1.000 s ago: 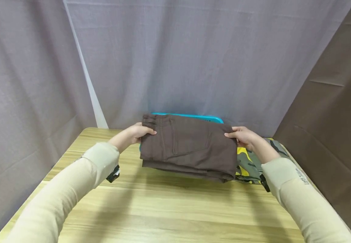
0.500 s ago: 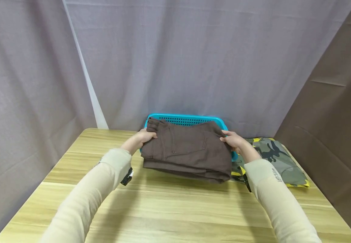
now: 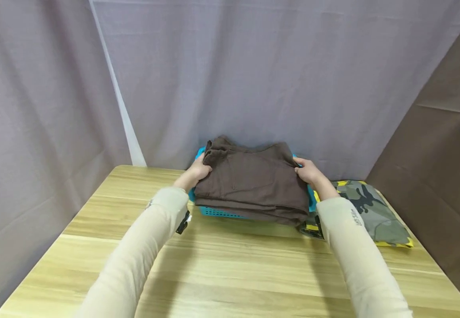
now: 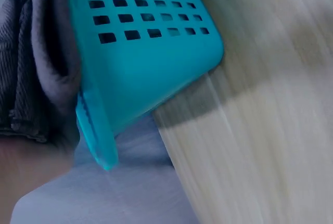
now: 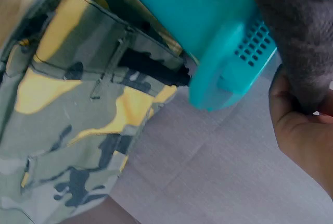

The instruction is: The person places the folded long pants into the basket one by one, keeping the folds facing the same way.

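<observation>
Folded dark brown trousers [image 3: 253,176], with a back pocket on top, lie across the opening of a turquoise plastic basket [image 3: 222,213]. My left hand [image 3: 199,168] grips the waistband end, thumb on top and the other fingers hidden beneath. At the opposite end my right hand [image 3: 308,171] pinches the cloth. In the left wrist view the trousers' folded edge [image 4: 52,57] overlaps the basket's rim [image 4: 99,135]. The right wrist view has my right thumb and fingers around the brown cloth [image 5: 302,31], just off the basket's corner [image 5: 213,83].
Camouflage clothing [image 3: 373,214] in green, grey and yellow lies folded on the wooden table [image 3: 245,274], right of the basket. A grey curtain [image 3: 261,79] hangs close behind the basket, and a brown cloth wall [image 3: 440,154] stands along the right side.
Both hands have carried the brown trousers away from me and over the basket. The basket's front wall now shows below them, and its back rim is covered.
</observation>
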Demonstrator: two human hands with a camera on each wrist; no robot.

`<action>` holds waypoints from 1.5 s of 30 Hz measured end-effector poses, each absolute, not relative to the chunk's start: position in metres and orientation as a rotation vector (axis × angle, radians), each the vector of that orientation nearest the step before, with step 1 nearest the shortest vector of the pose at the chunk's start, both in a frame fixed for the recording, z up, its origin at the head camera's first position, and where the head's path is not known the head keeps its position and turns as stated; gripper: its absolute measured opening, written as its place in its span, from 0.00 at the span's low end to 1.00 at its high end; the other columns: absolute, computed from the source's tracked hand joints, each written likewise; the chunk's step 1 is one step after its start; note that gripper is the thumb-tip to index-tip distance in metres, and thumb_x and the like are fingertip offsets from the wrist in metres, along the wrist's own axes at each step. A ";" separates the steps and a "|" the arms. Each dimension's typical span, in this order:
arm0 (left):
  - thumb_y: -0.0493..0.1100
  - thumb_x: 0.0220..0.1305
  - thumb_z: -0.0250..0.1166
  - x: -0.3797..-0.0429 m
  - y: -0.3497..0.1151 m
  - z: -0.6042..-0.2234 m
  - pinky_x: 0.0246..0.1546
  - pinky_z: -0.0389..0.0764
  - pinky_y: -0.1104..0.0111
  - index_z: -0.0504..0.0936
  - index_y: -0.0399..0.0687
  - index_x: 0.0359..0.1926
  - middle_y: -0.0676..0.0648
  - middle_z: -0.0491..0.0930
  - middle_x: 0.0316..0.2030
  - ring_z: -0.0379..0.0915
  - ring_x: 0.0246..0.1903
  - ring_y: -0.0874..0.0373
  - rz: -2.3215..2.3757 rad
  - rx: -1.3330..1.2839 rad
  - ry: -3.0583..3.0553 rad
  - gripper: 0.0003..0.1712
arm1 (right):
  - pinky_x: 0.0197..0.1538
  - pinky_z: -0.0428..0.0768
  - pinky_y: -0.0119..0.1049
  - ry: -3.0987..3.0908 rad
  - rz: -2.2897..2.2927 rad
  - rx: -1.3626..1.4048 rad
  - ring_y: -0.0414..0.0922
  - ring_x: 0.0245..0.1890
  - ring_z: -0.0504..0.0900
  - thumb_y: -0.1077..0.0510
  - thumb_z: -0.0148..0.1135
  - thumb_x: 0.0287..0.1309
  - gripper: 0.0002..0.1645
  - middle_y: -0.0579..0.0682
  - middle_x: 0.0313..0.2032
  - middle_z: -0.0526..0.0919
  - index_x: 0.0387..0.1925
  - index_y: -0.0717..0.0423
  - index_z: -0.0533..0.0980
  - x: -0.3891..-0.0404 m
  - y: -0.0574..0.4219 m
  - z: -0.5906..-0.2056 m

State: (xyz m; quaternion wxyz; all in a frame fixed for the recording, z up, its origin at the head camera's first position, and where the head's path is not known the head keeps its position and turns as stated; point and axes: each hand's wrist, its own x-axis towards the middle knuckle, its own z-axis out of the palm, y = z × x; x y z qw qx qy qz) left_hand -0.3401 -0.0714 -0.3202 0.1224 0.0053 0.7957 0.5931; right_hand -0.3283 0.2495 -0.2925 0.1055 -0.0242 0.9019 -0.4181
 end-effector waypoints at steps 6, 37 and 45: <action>0.33 0.69 0.45 -0.344 -0.057 -0.326 0.64 0.66 0.54 0.51 0.53 0.73 0.41 0.59 0.68 0.60 0.65 0.46 1.741 0.096 2.550 0.33 | 0.69 0.57 0.58 2.876 -1.091 -0.083 0.65 0.71 0.44 0.73 0.30 0.62 0.38 0.68 0.72 0.42 0.73 0.59 0.42 -0.337 0.248 -0.300; 0.59 0.74 0.37 -0.335 -0.057 -0.364 0.70 0.35 0.42 0.27 0.62 0.74 0.36 0.24 0.73 0.18 0.72 0.37 0.492 0.389 2.546 0.38 | 0.67 0.45 0.67 2.517 -0.397 -0.353 0.68 0.71 0.37 0.26 0.31 0.63 0.47 0.70 0.72 0.37 0.75 0.43 0.40 -0.385 0.253 -0.426; 0.61 0.73 0.40 -0.337 -0.054 -0.365 0.69 0.31 0.41 0.37 0.66 0.74 0.43 0.24 0.74 0.16 0.72 0.43 0.504 0.363 2.464 0.35 | 0.68 0.43 0.66 2.473 -0.399 -0.252 0.67 0.71 0.32 0.25 0.30 0.62 0.47 0.66 0.72 0.31 0.74 0.39 0.35 -0.382 0.249 -0.419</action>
